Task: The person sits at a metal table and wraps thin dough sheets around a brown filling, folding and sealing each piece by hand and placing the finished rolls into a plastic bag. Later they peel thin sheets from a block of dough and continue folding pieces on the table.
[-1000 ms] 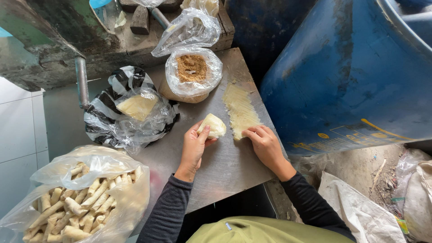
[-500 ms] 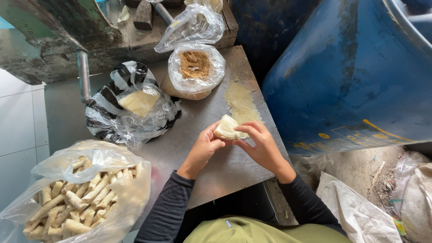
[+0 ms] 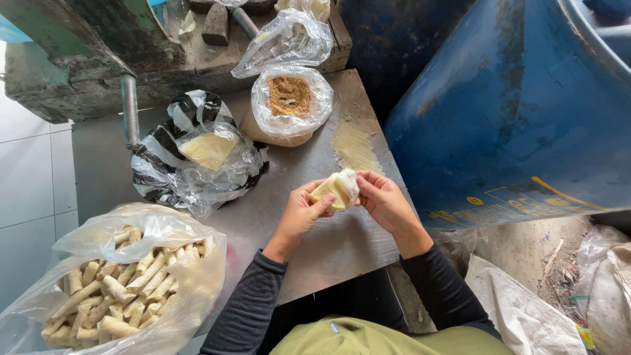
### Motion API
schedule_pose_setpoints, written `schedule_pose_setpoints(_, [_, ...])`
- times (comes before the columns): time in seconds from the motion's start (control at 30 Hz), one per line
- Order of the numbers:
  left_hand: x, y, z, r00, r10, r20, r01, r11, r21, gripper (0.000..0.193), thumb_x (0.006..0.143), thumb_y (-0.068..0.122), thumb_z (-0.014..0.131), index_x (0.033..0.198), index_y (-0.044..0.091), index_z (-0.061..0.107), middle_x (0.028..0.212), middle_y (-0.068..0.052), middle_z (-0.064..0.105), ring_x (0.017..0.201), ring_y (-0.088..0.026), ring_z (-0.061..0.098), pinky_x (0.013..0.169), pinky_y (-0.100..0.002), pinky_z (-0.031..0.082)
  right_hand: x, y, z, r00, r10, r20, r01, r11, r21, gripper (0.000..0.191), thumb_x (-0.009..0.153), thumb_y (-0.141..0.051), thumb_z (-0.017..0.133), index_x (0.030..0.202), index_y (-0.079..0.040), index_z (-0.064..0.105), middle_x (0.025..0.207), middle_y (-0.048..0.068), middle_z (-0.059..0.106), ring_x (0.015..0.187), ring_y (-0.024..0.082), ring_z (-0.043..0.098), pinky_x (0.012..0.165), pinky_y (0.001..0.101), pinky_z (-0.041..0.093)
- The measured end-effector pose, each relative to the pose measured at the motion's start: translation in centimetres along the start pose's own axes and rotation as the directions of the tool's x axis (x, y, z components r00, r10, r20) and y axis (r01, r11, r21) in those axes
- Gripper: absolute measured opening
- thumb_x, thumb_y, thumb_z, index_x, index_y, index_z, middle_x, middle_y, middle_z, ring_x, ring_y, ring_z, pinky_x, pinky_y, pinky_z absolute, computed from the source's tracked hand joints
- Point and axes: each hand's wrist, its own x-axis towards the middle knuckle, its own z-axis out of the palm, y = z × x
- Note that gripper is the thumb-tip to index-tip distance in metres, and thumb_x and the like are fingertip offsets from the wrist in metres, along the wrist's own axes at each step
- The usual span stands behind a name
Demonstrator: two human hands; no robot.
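Now both hands grip a pale wrapper above the table's bare middle.

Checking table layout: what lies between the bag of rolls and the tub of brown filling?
In the head view, a striped plastic bag holding pale wrappers sits between the bag of rolls and the tub.

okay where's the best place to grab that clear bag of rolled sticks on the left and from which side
Best guess: take the bag of rolled sticks by its loose plastic rim, coming down from above. The mouth gapes upward and the sticks lie heaped inside, so a sideways squeeze could crush them. The gathered film at the top edge gives the fingers slack plastic to bunch. Both hands currently hold a pale wrapper.
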Motion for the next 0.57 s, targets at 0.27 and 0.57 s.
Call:
schedule_pose_setpoints(0.27, [0.3,0.4,-0.1,0.988,0.029,-0.149,-0.035,0.999,-0.037,0.038,0.097,0.016,0.068,0.132,0.001,0.065,0.106,-0.004,0.076,0.088,-0.009,0.072,0.074,-0.026,0.061,-0.5,-2.8,-1.0,0.902,-0.403,-0.152,0.357,0.897,-0.259,0.011,0.101,-0.009,0.064,0.107,-0.005,0.072,0.100,0.002,0.073,0.088,0.009,0.065,0.081,0.0248,0.054])
schedule_pose_setpoints(0.57, [0.0,1.9,-0.6,0.964,0.069,-0.258,-0.105,0.986,-0.129,0.038,0.099,0.017,0.066,0.134,0.004,0.063,0.113,-0.004,0.075,0.097,-0.009,0.072,0.081,-0.027,0.061,-3.1,0.2,-0.5,0.678,-0.562,0.474,0.334,-0.339,-0.880,0.027,0.083,0.005,0.066,0.106,-0.008,0.073,0.104,0.008,0.072,0.101,0.031,0.066,0.090,0.0421,0.049])
